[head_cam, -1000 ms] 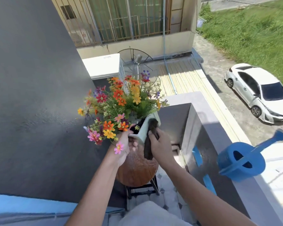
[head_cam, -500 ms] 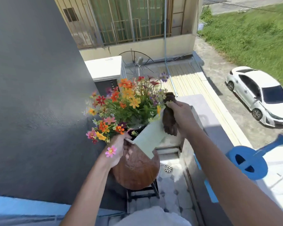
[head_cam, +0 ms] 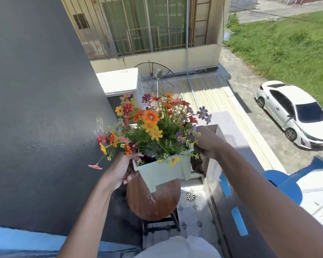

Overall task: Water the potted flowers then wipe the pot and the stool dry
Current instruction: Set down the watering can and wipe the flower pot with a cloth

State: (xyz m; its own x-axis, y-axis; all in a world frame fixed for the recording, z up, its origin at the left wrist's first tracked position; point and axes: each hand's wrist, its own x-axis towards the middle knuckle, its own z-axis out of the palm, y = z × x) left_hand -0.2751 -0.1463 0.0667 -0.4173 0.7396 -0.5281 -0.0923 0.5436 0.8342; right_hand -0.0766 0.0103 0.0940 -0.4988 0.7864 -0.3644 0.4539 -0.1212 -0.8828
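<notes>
A pale green square pot full of orange, red, yellow and purple flowers is held up above the round brown wooden stool. My left hand grips the pot's left rim and side. My right hand is at the pot's right side, closed on a dark brown cloth that hangs down against the pot's right wall. Wet streaks show on the stool's top.
A dark grey wall stands close on the left. A low parapet with blue tape runs along the right, and a blue watering can sits on its ledge. A floor drain lies beside the stool.
The pot has turned and levelled out, its front face now towards me. My right hand with the cloth moved from the pot's far top corner down to its right side.
</notes>
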